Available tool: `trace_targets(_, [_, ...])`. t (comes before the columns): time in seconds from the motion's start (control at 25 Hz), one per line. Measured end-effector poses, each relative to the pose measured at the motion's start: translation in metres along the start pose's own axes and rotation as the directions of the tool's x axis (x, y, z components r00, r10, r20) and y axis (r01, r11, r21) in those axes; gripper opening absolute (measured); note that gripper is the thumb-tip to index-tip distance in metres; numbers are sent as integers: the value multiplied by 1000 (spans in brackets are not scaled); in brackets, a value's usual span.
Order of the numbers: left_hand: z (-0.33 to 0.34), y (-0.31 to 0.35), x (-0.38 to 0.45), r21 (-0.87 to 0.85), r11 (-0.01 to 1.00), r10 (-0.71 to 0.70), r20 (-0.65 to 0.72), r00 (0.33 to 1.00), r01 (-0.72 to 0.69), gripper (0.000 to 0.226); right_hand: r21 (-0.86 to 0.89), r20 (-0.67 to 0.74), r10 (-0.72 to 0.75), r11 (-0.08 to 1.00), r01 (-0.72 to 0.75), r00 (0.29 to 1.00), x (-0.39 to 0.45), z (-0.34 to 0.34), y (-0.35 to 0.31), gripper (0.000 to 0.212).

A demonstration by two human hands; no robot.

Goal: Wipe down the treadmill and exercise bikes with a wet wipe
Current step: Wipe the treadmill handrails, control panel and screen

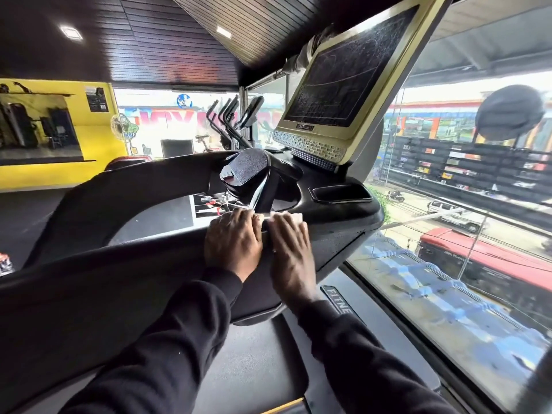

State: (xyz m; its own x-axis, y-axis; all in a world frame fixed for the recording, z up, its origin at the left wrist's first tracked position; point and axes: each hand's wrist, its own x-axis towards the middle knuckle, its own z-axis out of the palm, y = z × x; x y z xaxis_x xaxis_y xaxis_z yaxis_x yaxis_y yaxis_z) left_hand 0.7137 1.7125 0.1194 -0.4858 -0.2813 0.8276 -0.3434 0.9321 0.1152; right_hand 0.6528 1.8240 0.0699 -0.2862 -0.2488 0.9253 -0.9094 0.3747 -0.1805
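Observation:
I stand on a black treadmill, facing its curved console bar [149,264]. Both hands lie side by side on that bar. My left hand [233,243] rests flat, its fingertips at the edge of a white wet wipe [286,218]. My right hand [291,249] presses the wipe against the bar with straight fingers; most of the wipe is hidden under them. Just beyond the hands rises a chrome-topped control post [246,171]. The dusty gold-framed screen [343,76] stands above to the right.
A cup recess [340,194] sits in the console right of the post. A glass wall [448,264] runs close along the right, with a street below. Other machines' handles [230,121] stand ahead by the far window. A yellow wall [98,144] is at left.

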Motion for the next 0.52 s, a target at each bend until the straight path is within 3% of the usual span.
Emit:
trace_targets(0.16, [-1,0,-2,-8,1000,11,-21,1000,-11,38,16,70,-107,994,107,992,-8,-8,21,50])
trace_targets(0.32, [-1,-1,0,10,1000,19,-39,999,-19,38,-71,-50,57,996,-60,997,-10,-26,75,52])
trace_targets(0.44, [1,0,1,27,1000,11,-53,999,-10,36,-97,-134,221,967,-235,966,1,-16,56,53])
trace_targets(0.52, [3,1,-1,28,999,20,-66,998,-18,32,-62,-73,150,986,-155,986,5,-2,21,51])
